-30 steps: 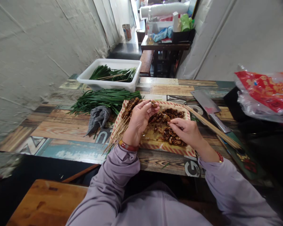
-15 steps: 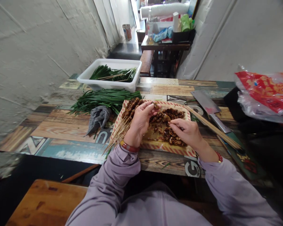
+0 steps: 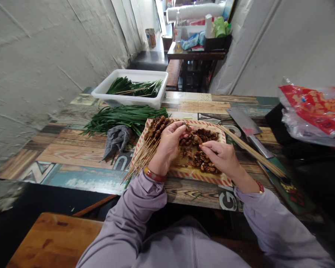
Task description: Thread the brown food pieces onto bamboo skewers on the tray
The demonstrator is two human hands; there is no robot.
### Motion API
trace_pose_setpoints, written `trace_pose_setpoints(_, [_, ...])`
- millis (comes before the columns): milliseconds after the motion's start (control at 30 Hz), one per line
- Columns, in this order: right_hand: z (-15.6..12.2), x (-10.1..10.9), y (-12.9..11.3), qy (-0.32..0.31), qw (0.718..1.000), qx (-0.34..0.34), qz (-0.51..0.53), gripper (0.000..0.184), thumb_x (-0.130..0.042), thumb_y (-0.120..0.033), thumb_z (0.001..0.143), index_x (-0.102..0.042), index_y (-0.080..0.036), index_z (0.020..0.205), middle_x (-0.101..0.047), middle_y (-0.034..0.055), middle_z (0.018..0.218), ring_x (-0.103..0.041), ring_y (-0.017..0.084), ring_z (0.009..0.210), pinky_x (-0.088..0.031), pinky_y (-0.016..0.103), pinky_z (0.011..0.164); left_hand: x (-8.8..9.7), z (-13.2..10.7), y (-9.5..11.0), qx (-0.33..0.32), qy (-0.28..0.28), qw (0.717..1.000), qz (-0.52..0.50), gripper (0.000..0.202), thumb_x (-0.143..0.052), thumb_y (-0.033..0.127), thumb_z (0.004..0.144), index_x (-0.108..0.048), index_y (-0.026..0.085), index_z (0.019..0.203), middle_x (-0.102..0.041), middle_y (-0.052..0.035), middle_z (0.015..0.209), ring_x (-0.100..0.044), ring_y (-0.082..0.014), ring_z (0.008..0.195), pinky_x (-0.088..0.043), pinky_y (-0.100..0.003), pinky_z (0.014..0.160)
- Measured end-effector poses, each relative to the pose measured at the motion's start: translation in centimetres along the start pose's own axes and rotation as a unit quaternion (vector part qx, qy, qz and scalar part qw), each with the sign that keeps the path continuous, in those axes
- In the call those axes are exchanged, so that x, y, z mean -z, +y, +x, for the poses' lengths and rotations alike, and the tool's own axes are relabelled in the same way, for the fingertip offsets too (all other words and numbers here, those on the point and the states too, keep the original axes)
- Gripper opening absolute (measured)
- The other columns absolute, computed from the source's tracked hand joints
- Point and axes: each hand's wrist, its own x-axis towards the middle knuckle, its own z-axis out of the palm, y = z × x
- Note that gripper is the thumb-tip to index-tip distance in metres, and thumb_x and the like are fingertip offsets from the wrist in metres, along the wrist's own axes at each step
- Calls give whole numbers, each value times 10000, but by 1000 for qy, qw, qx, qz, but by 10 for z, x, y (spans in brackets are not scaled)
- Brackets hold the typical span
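My left hand [image 3: 169, 143] is closed in a pinch over the tray, its fingertips around a glossy brown piece of food [image 3: 187, 127] that looks like an insect pupa. Lower and to the right, my right hand [image 3: 222, 156] pinches what looks like a thin skewer [image 3: 193, 135], pointing toward the left fingertips; its other end is hidden. Loose brown pieces [image 3: 205, 163] lie beneath on the paper-lined tray with a red-striped rim [image 3: 181, 174]. Filled skewers [image 3: 159, 124] are piled at the tray's left, bare stick ends toward me.
Green chives [image 3: 125, 117] and a grey cloth [image 3: 115, 140] lie left of the tray. Behind stands a white tub [image 3: 130, 99] with more greens. To the right are bare skewers [image 3: 254, 152], a cleaver [image 3: 247, 123] and a red-printed plastic bag [image 3: 315, 109].
My left hand has shifted slightly right and down, bringing its fingertips and the brown piece closer to my right hand. My right hand is almost where it was.
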Motion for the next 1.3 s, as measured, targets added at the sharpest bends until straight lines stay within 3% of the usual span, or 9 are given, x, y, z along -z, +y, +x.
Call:
trace_pose_setpoints(833, [-6,-13,2,34,999,-16,-28,163,-540,-276,911,-669,-233,823,-714,-4,732,-656,137,616,-492,250,581,-1,0,-11,-30,-10,999,4,272,-768,253,660,-609,157,859,-686,-1,766,-682,-136,783,-430,-210,664])
trace_pose_setpoints(1300, [-4,-14,2,28,999,-27,-18,173,-534,-296,908,-669,-234,819,-716,-6,743,-660,143,628,-502,259,606,0,0,-12,-32,-18,999,12,249,-755,229,665,-606,151,849,-672,13,736,-649,-96,695,-430,-188,631])
